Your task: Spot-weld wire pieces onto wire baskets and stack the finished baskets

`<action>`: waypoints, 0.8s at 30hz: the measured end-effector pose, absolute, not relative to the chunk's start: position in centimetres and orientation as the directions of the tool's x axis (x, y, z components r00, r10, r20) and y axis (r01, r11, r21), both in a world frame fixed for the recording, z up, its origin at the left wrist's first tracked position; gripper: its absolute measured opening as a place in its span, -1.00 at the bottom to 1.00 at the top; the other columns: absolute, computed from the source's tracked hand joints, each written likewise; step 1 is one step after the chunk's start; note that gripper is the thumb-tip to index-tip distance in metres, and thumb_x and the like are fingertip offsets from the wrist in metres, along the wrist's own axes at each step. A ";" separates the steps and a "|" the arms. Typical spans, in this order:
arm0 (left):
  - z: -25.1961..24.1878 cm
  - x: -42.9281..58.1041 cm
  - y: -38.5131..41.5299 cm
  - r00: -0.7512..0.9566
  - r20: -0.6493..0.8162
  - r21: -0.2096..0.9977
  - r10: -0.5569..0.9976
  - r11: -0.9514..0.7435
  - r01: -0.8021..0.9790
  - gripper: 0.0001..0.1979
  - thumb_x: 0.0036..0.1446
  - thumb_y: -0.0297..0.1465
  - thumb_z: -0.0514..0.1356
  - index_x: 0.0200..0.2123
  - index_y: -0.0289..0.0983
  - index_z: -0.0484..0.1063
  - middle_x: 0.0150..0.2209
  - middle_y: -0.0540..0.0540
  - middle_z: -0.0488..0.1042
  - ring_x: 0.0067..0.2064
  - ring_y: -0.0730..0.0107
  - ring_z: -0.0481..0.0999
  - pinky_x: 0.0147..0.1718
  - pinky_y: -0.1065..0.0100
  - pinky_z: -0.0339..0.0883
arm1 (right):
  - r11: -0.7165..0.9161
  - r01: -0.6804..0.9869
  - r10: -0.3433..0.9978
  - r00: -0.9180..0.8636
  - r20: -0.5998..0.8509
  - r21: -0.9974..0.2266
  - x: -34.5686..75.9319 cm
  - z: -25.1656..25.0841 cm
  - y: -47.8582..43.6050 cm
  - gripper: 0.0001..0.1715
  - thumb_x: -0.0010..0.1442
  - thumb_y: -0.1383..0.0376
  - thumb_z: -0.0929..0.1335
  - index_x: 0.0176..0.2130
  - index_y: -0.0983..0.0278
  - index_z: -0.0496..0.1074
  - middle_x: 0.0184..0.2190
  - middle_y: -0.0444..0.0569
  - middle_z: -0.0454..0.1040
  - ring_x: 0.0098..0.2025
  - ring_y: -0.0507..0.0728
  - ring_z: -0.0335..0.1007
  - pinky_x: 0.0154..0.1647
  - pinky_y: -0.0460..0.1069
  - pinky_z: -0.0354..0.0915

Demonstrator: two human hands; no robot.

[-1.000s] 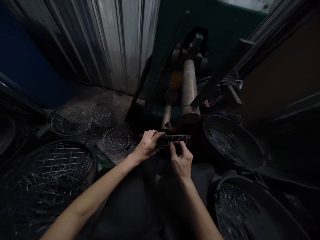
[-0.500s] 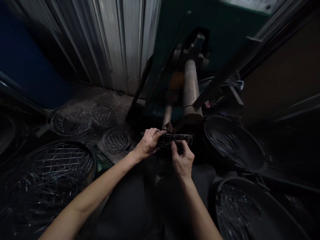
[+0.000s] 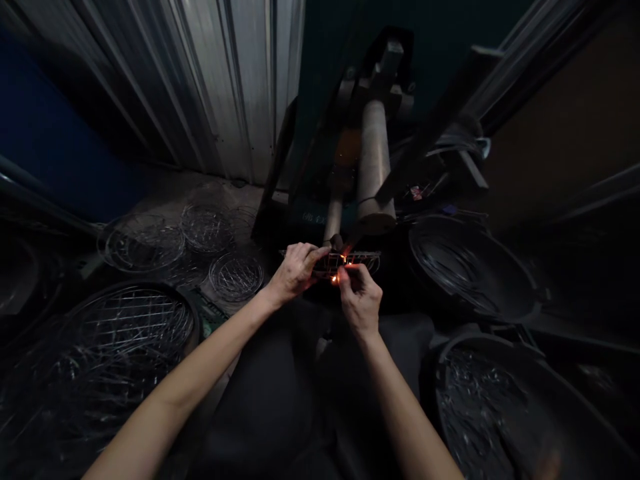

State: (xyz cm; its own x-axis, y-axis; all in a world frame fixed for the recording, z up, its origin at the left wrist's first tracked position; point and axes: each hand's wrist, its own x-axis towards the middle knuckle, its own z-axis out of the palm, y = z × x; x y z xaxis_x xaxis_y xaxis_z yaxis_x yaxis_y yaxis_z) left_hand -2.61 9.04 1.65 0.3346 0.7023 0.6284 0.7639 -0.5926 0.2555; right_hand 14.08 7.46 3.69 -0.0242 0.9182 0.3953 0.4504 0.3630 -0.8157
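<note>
My left hand (image 3: 294, 272) is closed on the left part of a round wire basket (image 3: 369, 257), thumb along its upper edge. The basket sits at the tips of a spot-welding machine (image 3: 376, 157), below its thick cylindrical arm. Orange sparks (image 3: 345, 257) glow at the tips and lower down between my hands. In front of the basket my right hand (image 3: 361, 303) is closed in a pinch, close to the sparks. Whatever lies between its fingertips is too small and dark to name.
Round wire grids (image 3: 236, 275) lie on the floor at left. A tub (image 3: 193, 327) heaped with wire pieces stands nearer. At right are a basin (image 3: 520, 293) with coiled wire and another basin (image 3: 565, 407) with small metal pieces. A corrugated metal wall (image 3: 235, 87) rises behind.
Bright orange sparks have appeared at the welding tips and between my hands. Both hands keep their grip at the basket. The view has shifted slightly.
</note>
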 end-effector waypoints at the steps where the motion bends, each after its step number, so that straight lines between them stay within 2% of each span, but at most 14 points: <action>1: 1.5 -2.7 9.2 0.336 0.635 0.251 0.695 -0.597 0.762 -0.52 0.13 -0.40 0.17 0.11 -0.31 0.15 -0.14 -0.18 0.37 -0.15 0.23 0.37 -0.15 0.21 0.20 | 0.363 0.446 0.918 -0.022 0.396 -0.818 14.0 3.6 7.5 -0.79 0.22 0.19 0.27 -0.36 0.27 0.35 -0.48 -0.16 0.40 -0.46 0.00 0.31 -0.38 -0.11 0.22; 6: 1.6 -2.9 9.8 0.335 0.593 0.297 0.732 -0.586 0.754 -0.47 0.10 -0.40 0.18 0.14 -0.29 0.15 -0.11 -0.19 0.35 -0.11 0.19 0.34 -0.11 0.17 0.18 | 0.351 0.479 0.920 -0.020 0.390 -0.804 13.5 4.5 7.7 -0.76 0.22 0.16 0.28 -0.35 0.28 0.38 -0.50 -0.15 0.40 -0.49 0.00 0.30 -0.39 -0.11 0.24; 9: 2.4 -2.8 8.7 0.327 0.535 0.374 0.779 -0.566 0.735 -0.42 0.03 -0.43 0.23 0.13 -0.30 0.14 -0.11 -0.19 0.33 -0.10 0.17 0.33 -0.11 0.17 0.21 | 0.312 0.450 0.933 0.021 0.360 -0.837 15.4 5.8 5.5 -0.70 0.18 0.12 0.32 -0.19 0.28 0.41 -0.34 -0.08 0.49 -0.42 0.03 0.39 -0.34 -0.08 0.31; 11: 2.9 -2.5 7.1 0.318 0.480 0.457 0.817 -0.543 0.705 -0.39 0.00 -0.44 0.25 0.13 -0.30 0.14 -0.09 -0.18 0.32 -0.07 0.17 0.33 -0.08 0.16 0.22 | 0.229 0.505 0.938 0.114 0.327 -0.832 19.2 6.0 3.1 -0.63 0.16 0.08 0.33 -0.12 0.26 0.41 -0.25 -0.04 0.51 -0.35 0.07 0.44 -0.28 -0.05 0.34; 13: 3.4 -1.7 5.5 0.317 0.394 0.549 0.863 -0.497 0.672 -0.36 -0.02 -0.44 0.26 0.14 -0.29 0.13 -0.06 -0.17 0.30 -0.02 0.17 0.32 -0.04 0.15 0.22 | 0.061 0.669 0.917 0.255 0.306 -0.741 24.9 4.8 0.4 -0.62 0.16 0.05 0.30 -0.15 0.25 0.44 -0.23 0.01 0.51 -0.22 0.15 0.45 -0.16 0.01 0.32; 14: 3.5 -1.1 4.7 0.322 0.335 0.588 0.885 -0.464 0.663 -0.35 -0.03 -0.43 0.26 0.14 -0.28 0.13 -0.05 -0.17 0.29 -0.01 0.16 0.32 -0.03 0.14 0.23 | -0.078 0.743 0.900 0.338 0.273 -0.665 28.2 3.8 -0.8 -0.59 0.15 0.03 0.29 -0.17 0.27 0.45 -0.24 0.05 0.52 -0.20 0.20 0.45 -0.14 0.04 0.31; 16: 3.7 0.1 3.8 0.359 0.206 0.623 0.910 -0.405 0.670 -0.34 -0.04 -0.42 0.26 0.15 -0.26 0.14 -0.05 -0.17 0.28 -0.02 0.15 0.33 -0.04 0.13 0.25 | -0.434 0.799 0.864 0.500 0.060 -0.417 34.5 1.0 -3.0 -0.55 0.16 0.07 0.25 -0.14 0.33 0.44 -0.22 0.17 0.52 -0.16 0.29 0.45 -0.15 0.09 0.31; 17: 3.7 0.8 3.5 0.391 0.150 0.617 0.908 -0.395 0.681 -0.34 -0.04 -0.41 0.25 0.16 -0.25 0.14 -0.05 -0.16 0.29 -0.04 0.14 0.34 -0.05 0.11 0.25 | -0.531 0.807 0.845 0.525 -0.098 -0.260 37.1 -0.6 -4.1 -0.54 0.16 0.11 0.22 -0.11 0.37 0.43 -0.21 0.23 0.52 -0.15 0.31 0.45 -0.15 0.11 0.31; 18: 3.5 1.3 3.4 0.424 0.111 0.600 0.899 -0.400 0.693 -0.33 -0.03 -0.39 0.24 0.18 -0.23 0.13 -0.05 -0.16 0.29 -0.04 0.13 0.33 -0.04 0.09 0.24 | -0.566 0.798 0.823 0.537 -0.184 -0.204 39.3 -2.2 -5.1 -0.54 0.12 0.12 0.26 -0.14 0.41 0.44 -0.25 0.27 0.52 -0.18 0.35 0.46 -0.17 0.13 0.32; 20: 3.1 1.9 3.2 0.477 0.083 0.560 0.875 -0.438 0.704 -0.25 -0.01 -0.34 0.25 0.24 -0.18 0.04 0.02 -0.19 0.27 0.03 0.07 0.29 0.02 0.01 0.16 | -0.587 0.794 0.793 0.524 -0.311 -0.160 41.8 -5.3 -6.7 -0.57 0.06 0.12 0.31 -0.19 0.38 0.47 -0.31 0.22 0.54 -0.21 0.33 0.48 -0.19 0.10 0.33; 24: 1.6 0.4 1.7 0.480 0.110 0.585 0.870 -0.447 0.677 0.00 -0.05 -0.14 0.28 0.32 -0.12 -0.28 0.26 -0.26 -0.03 0.23 -0.08 0.04 0.14 -0.07 0.00 | -0.571 0.789 0.801 0.474 -0.365 -0.227 41.9 -8.7 -7.7 -0.65 0.00 0.15 0.34 -0.24 0.29 0.50 -0.32 0.07 0.56 -0.22 0.20 0.50 -0.15 -0.02 0.33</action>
